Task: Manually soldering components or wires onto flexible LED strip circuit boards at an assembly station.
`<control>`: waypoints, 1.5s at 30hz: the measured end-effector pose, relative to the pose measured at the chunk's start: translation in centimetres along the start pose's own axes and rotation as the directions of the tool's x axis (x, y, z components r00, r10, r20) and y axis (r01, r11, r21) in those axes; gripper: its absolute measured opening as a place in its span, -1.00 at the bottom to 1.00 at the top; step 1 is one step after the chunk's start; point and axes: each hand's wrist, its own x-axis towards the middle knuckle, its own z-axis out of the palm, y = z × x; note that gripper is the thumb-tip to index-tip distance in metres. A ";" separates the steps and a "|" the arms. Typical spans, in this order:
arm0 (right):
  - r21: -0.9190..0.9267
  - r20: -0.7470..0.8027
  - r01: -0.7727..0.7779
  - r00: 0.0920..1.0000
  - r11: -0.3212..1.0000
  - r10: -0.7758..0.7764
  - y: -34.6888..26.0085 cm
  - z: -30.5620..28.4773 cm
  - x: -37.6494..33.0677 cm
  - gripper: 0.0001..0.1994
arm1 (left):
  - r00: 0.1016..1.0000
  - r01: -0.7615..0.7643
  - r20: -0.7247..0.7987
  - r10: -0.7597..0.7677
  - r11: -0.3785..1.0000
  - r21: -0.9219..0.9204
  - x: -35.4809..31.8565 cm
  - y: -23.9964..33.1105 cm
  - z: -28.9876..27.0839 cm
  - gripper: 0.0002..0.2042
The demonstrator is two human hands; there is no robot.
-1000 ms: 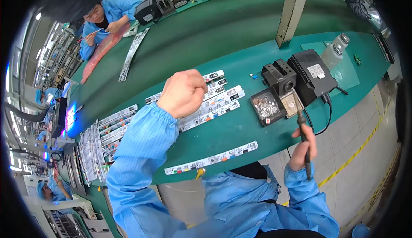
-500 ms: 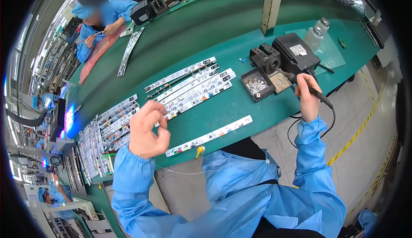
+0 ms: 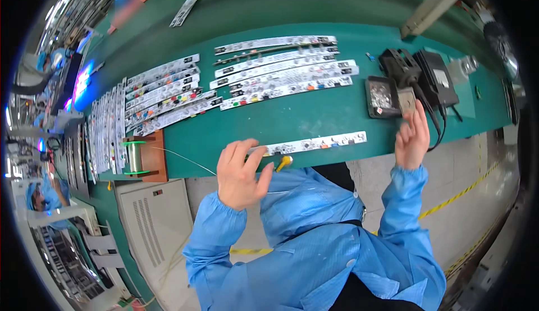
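A white LED circuit board strip point(image 3: 320, 143) lies along the near edge of the green bench. My left hand point(image 3: 241, 173) hovers over its left end with fingers spread, covering that end; whether the fingertips touch it I cannot tell. My right hand point(image 3: 412, 140) is raised at the bench edge, index finger stretched out, the others partly bent, holding nothing. Just beyond it, the soldering iron point(image 3: 425, 102) rests in its black holder point(image 3: 400, 67). From a spool point(image 3: 133, 158), thin solder wire runs to my left hand and passes behind it.
Several component-filled board strips point(image 3: 286, 89) lie in rows across the bench, with more point(image 3: 106, 126) at left. A small yellow piece point(image 3: 284, 163) sits at the near edge. Right of centre stand a tray of metal bits point(image 3: 380, 95), a black soldering station point(image 3: 438, 78) and a bottle point(image 3: 463, 67).
My right hand has let go of the soldering iron, which now sits in the holder. My left hand has moved right to the near strip, its fingers opening. The view has shifted.
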 end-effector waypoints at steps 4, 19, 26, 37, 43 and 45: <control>-0.149 0.128 0.150 0.983 0.977 -0.131 -0.7 2.8 -0.5 -0.55 | 1.000 -0.009 0.020 0.009 1.000 0.004 -0.7 -2.8 1.9 -0.67; -0.819 0.566 0.543 0.819 -0.188 -0.100 -2.2 29.4 44.6 -0.65 | 0.946 0.291 0.173 -0.275 0.954 -0.073 1.6 -6.3 1.5 -0.69; -0.739 0.656 0.638 0.755 -0.216 -0.015 2.8 31.4 58.1 -0.68 | 0.929 0.359 0.143 -0.342 0.927 -0.112 2.1 -6.6 1.5 -0.81; -0.556 0.826 0.795 0.561 -0.244 -0.054 10.4 38.8 65.0 -0.57 | 0.849 0.522 0.216 -0.482 0.828 -0.204 6.3 -8.4 3.7 -0.60; -0.615 0.785 0.775 0.620 -0.145 -0.014 10.3 39.3 65.0 -0.73 | 0.849 0.512 0.240 -0.471 0.846 -0.151 5.2 -7.6 3.8 -0.60; -0.608 0.791 0.778 0.610 -0.158 -0.044 10.0 39.1 64.9 -0.75 | 0.853 0.502 0.240 -0.464 0.854 -0.136 4.5 -7.6 3.7 -0.61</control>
